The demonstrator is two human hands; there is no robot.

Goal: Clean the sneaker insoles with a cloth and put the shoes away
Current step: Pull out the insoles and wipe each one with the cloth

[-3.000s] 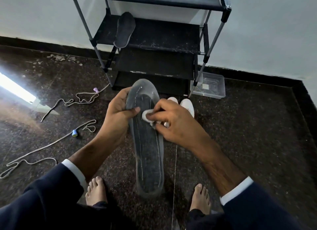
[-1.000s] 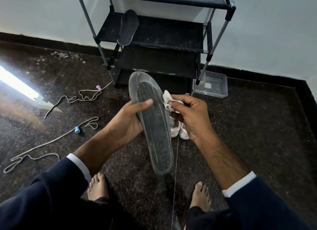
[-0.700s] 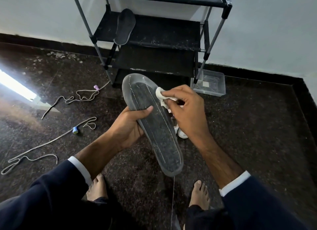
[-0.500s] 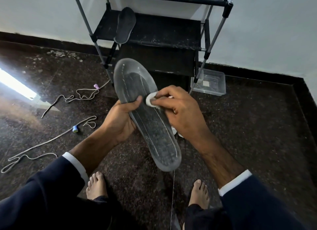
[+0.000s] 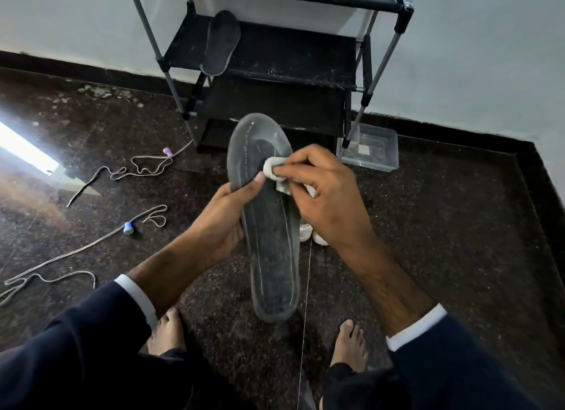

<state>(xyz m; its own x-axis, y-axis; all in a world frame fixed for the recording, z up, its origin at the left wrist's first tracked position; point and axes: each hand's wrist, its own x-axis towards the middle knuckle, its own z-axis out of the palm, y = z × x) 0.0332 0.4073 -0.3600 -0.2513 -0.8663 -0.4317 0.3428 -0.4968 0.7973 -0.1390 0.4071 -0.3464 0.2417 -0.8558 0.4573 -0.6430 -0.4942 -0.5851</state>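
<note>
Insole (image 5: 269,226) swung upright; left hand (image 5: 224,223) grips it, right hand (image 5: 324,195) pinches cloth (image 5: 270,168) higher.

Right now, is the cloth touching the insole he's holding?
Touching. The head view shows the right hand pressing the white cloth onto the insole.

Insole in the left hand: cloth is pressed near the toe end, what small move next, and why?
Probably draw the cloth down the insole toward the heel. The right hand pinches it against the upper part beside the left hand thumb, while the long stitched stretch below lies uncovered and looks dusty. The left hand's grip at mid-length should steady the stroke.
</note>
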